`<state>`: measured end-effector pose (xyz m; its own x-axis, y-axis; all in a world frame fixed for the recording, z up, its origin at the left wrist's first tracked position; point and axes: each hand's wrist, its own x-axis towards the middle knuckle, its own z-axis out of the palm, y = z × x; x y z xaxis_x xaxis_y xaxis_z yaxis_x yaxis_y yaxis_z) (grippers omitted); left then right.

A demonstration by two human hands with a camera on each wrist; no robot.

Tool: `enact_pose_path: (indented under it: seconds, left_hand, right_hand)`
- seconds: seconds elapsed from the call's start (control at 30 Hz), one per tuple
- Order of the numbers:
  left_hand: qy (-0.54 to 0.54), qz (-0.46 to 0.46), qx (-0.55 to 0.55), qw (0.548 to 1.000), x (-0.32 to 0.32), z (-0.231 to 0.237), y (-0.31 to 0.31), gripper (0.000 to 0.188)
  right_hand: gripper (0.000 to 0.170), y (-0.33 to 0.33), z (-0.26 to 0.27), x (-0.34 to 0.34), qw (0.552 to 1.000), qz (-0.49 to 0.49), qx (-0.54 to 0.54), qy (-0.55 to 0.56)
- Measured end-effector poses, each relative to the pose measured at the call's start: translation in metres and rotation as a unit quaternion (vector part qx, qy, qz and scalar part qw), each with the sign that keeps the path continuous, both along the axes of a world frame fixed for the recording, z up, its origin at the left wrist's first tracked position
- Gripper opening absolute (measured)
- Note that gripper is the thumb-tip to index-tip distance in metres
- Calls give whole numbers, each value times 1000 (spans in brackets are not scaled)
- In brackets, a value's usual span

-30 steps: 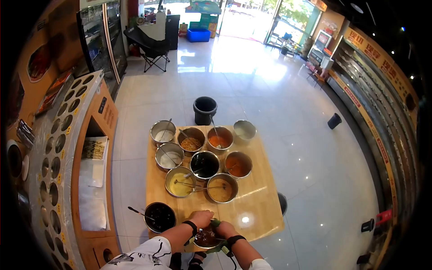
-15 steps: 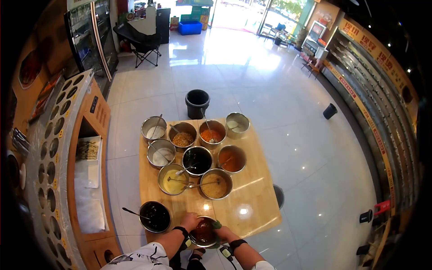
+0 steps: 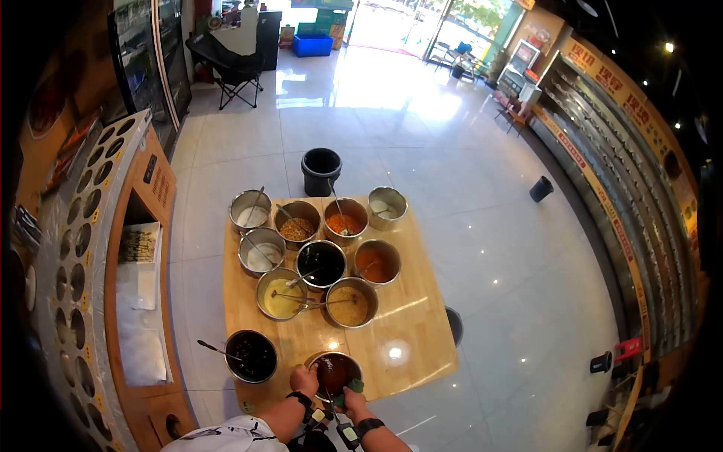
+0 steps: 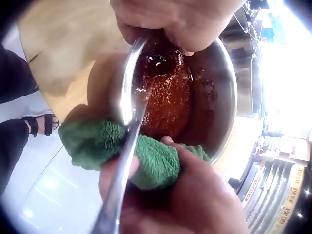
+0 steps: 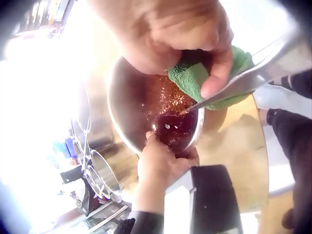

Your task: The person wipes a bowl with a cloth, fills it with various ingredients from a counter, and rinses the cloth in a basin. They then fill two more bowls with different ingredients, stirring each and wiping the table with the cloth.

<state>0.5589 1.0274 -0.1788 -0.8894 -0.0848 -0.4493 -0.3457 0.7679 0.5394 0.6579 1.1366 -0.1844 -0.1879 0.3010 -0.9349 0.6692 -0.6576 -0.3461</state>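
Note:
A steel pot point(image 4: 222, 92) of glossy red-brown sauce point(image 4: 168, 105) stands by the table's near edge. My left hand point(image 3: 304, 380) grips its left rim, with the thumb point(image 5: 150, 138) over the edge on the inside. On the opposite side my right hand point(image 3: 352, 405) clutches a folded green cloth point(image 4: 158, 163) against the rim. A long flat metal utensil handle point(image 4: 119, 187) leans out over the near rim towards my body, passing close by the cloth; its lower end is hidden in the sauce. To the left stands another pot point(image 3: 276, 357) with dark sauce and a spoon point(image 3: 216, 347).
Several steel pots of sauces and seasonings, among them a yellow one point(image 3: 282, 300) and an orange one point(image 3: 378, 264), crowd the far half of the wooden table point(image 3: 407, 331). A black bucket point(image 3: 321, 177) is beyond it. A counter with round holes point(image 3: 79, 248) runs along the left.
The pot has slid a little away from my body, farther onto the table. My left hand has shifted from its far side to its left rim. The head view has swung slightly right.

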Motion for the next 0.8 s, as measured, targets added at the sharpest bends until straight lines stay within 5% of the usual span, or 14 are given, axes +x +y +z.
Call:
enact_pose_path:
  seconds: [0.07, 0.17, 0.2, 0.33, 0.37, 0.43, 0.47, 0.5, 0.53, 0.57, 0.6, 0.7, 0.8]
  left_hand:
    - [-4, 16, 0, 1000, 0, 0, -3, 44]
    - [-65, -69, 57, 994, -3, -33, -18, 47]
    - [-66, -117, 12, 991, -11, 17, -14, 51]
    - [67, -270, 9, 960, -42, 24, -3, 46]
    - [48, -320, 1, 946, -51, 31, 4, 41]
    - [94, -423, 41, 900, -66, 30, 16, 31]
    - [59, -474, 24, 878, -72, 45, 22, 32]
    - [36, -499, 14, 866, -75, 33, 26, 31]
    - [84, -490, 28, 867, -74, 14, 25, 31]
    - [92, -500, 11, 861, -76, 13, 26, 30]
    - [96, -500, 13, 861, -75, 11, 25, 30]
    - [98, -513, 21, 853, -73, -5, 18, 33]
    - [68, -485, 30, 871, -68, -5, 10, 36]
  right_hand:
    - [35, -5, -3, -3, 999, -22, 31, -12]
    - [35, 6, -36, 13, 933, 271, 235, -21]
    - [38, 18, -30, 6, 898, 346, 273, -6]
    - [45, 52, -27, -15, 823, 501, 265, 36]
    - [46, 57, -13, -22, 734, 602, 306, 73]
    - [36, 55, 5, -36, 764, 538, 338, 110]
    - [29, 60, -25, -32, 699, 551, 418, 180]
    - [25, 62, -31, -32, 681, 598, 380, 185]
    - [24, 57, -19, -40, 695, 601, 370, 137]
    - [27, 55, -17, -47, 775, 537, 323, 82]
    - [29, 51, -6, -53, 793, 524, 307, 47]
    - [30, 47, 1, -47, 784, 541, 305, 15]
    - [32, 38, 11, -38, 833, 473, 284, 34]
